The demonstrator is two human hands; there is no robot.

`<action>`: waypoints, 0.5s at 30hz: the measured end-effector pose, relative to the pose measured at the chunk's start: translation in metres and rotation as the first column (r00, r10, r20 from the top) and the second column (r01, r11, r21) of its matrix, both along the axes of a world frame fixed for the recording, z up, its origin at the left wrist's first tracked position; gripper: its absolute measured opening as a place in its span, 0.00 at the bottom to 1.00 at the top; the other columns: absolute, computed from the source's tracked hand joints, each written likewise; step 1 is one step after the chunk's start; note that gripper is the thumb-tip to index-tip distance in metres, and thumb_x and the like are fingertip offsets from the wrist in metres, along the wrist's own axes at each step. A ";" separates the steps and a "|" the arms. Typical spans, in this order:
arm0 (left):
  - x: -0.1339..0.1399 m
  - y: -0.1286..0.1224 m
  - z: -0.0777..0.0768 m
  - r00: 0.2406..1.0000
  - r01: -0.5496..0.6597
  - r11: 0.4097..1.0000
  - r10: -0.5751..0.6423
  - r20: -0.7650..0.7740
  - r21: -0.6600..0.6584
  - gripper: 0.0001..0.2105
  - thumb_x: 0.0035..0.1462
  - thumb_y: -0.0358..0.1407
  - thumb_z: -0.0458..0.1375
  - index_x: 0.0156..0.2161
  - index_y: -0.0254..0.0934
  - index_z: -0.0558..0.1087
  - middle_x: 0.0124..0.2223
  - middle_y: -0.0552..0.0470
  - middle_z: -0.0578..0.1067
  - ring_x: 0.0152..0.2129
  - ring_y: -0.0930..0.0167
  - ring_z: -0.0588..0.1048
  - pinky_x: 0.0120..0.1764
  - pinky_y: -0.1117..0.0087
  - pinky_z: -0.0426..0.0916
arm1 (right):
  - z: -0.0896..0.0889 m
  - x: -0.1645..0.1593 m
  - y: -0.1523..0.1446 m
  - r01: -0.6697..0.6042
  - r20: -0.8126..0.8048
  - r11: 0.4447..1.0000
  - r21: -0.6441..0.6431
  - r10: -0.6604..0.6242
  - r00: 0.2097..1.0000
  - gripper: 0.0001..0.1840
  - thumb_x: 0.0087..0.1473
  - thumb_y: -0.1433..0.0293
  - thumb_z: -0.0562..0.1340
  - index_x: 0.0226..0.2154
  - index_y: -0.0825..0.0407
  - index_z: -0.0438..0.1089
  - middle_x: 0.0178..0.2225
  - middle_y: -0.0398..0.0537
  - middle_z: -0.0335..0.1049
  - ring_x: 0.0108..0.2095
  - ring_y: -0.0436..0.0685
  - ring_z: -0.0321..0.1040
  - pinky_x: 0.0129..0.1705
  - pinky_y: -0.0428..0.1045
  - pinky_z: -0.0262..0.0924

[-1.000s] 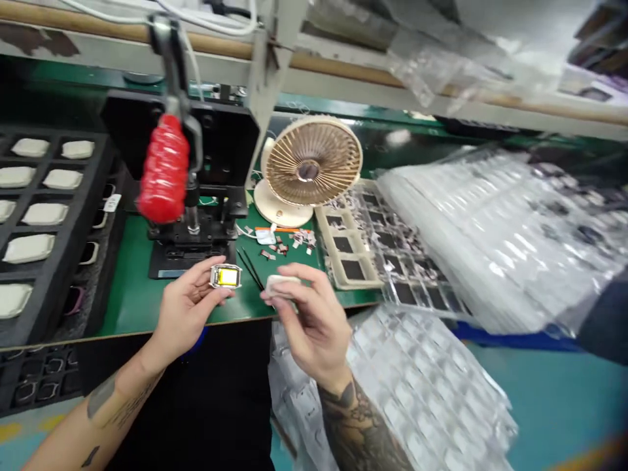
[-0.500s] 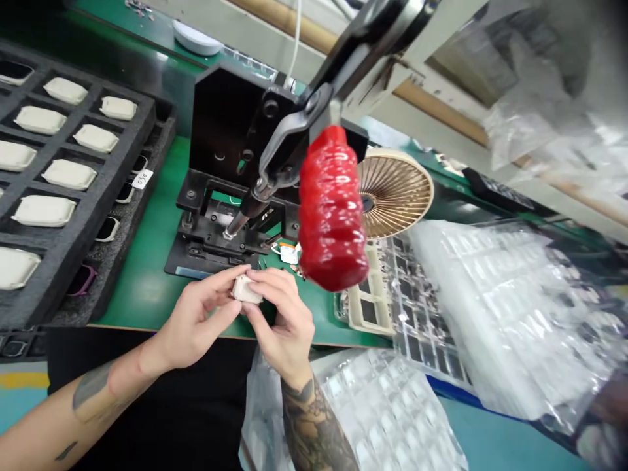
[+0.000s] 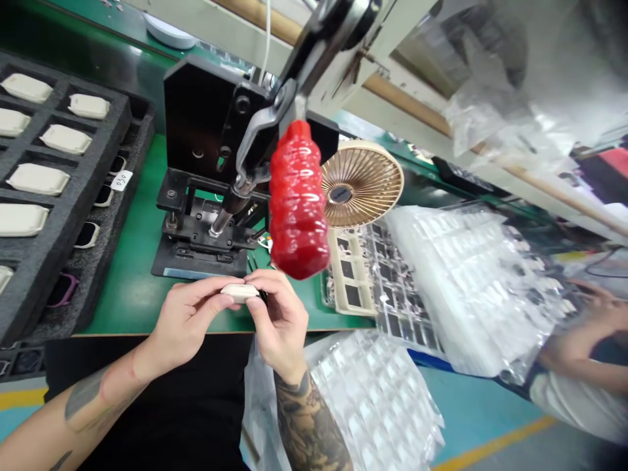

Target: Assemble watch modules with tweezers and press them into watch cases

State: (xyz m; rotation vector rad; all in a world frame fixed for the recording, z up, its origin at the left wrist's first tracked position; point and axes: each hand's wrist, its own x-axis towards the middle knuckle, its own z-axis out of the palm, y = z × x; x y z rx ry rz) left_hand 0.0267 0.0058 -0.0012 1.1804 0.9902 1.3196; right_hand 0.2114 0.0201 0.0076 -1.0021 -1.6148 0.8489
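A cream-coloured watch case point(image 3: 240, 292) is pinched between my two hands, seen almost edge-on above the bench's front edge. My left hand point(image 3: 189, 317) grips its left end with thumb and fingers. On its right end my right hand point(image 3: 279, 317) closes in the same way. Just beyond the hands stands a black toggle press point(image 3: 201, 245) with a red ribbed handle point(image 3: 300, 203) rising toward me. Similar cream cases point(image 3: 39, 180) lie in the pockets of a dark foam tray point(image 3: 98, 140) on the left.
A second foam tray point(image 3: 118, 242) beneath holds framed watch parts. Right of the press are a round fan point(image 3: 363, 186), a cream compartment tray point(image 3: 350, 284) and clear plastic trays point(image 3: 451, 268). Another plastic tray point(image 3: 373, 399) lies below the bench edge. A co-worker's arm point(image 3: 583, 340) shows at far right.
The watch case has been turned from showing its broad face to nearly edge-on, still in both hands. The view has shifted right, bringing a co-worker's arm more into sight.
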 end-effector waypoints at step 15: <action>0.003 -0.003 -0.003 0.997 -0.016 1.000 0.016 0.070 -0.001 0.07 0.74 0.36 0.63 0.51 0.39 0.83 0.44 0.52 0.88 0.36 0.70 0.88 0.43 0.75 0.83 | 0.015 -0.006 -0.002 0.011 0.217 0.995 0.097 -0.032 0.976 0.08 0.70 0.71 0.68 0.51 0.48 0.77 0.49 0.51 0.78 0.50 0.58 0.75 0.55 0.55 0.71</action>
